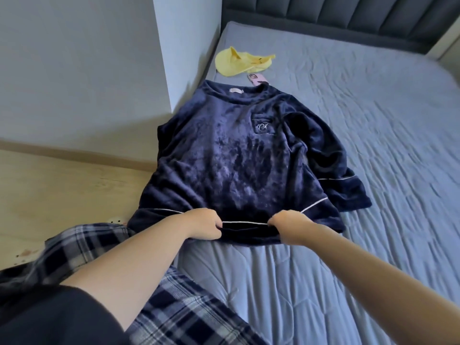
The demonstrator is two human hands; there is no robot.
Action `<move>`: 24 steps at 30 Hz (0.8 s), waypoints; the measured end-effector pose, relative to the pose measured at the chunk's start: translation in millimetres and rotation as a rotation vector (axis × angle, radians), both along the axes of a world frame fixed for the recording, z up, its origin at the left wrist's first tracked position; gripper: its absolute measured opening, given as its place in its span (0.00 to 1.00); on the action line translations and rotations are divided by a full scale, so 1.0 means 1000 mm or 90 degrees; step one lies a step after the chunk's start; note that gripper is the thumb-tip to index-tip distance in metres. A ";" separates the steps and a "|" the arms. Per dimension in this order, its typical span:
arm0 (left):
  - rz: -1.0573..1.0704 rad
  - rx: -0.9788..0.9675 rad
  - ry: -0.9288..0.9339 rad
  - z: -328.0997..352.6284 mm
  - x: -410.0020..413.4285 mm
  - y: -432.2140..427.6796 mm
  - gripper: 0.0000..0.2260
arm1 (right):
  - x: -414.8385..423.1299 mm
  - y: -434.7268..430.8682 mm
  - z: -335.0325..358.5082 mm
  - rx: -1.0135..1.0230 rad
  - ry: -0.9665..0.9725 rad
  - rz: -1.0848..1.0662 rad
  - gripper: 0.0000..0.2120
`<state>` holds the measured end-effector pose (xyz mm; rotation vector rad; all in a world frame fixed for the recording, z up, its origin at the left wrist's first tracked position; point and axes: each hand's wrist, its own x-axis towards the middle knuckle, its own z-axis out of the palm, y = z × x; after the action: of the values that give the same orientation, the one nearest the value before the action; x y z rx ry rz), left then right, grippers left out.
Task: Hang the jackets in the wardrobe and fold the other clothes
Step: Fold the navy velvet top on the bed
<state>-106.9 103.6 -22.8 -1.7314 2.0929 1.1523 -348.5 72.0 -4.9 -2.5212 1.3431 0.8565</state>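
A navy fleece top [231, 155] with white piping and a chest pocket lies face up on the blue quilted bed [373, 120], collar toward the headboard. Its right sleeve is bunched beside the body; its left side hangs over the bed's edge. My left hand [202, 224] and my right hand [290, 226] both pinch the bottom hem, a short way apart, with the piping stretched between them.
A yellow cloth [240, 62] and a small pink object [257, 79] lie past the collar near the grey headboard [348, 18]. A wall [82, 70] and wooden floor [62, 185] are to the left. My plaid trouser legs [179, 310] rest on the bed's near corner.
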 end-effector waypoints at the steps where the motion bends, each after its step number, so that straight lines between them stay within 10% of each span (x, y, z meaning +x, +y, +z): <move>1: 0.017 0.026 0.012 0.000 -0.003 0.002 0.09 | 0.000 0.001 0.004 0.056 0.007 -0.007 0.13; 5: 0.040 -0.077 0.009 0.000 -0.001 0.006 0.17 | 0.006 -0.005 0.017 0.237 -0.309 -0.211 0.08; 7: -0.028 -0.267 -0.076 -0.001 -0.001 0.006 0.15 | 0.004 -0.015 0.007 -0.014 -0.449 -0.294 0.07; 10: -0.077 -0.432 -0.080 -0.006 -0.015 0.007 0.10 | -0.026 -0.026 -0.016 -0.347 -0.278 -0.392 0.16; 15: -0.125 -0.383 -0.148 -0.030 -0.034 0.010 0.22 | -0.063 -0.039 -0.029 -0.192 -0.125 -0.482 0.13; 22: -0.051 -0.281 -0.153 -0.037 -0.053 -0.011 0.25 | -0.095 -0.075 -0.020 -0.107 -0.397 -0.881 0.20; 24: -0.050 -0.266 -0.156 -0.036 -0.060 -0.020 0.25 | -0.107 -0.069 -0.027 -0.033 -0.204 -0.783 0.22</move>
<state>-167.2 83.4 -58.7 -1.8205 2.3336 0.4695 -455.4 2.6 -31.6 -1.2488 2.2589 0.1268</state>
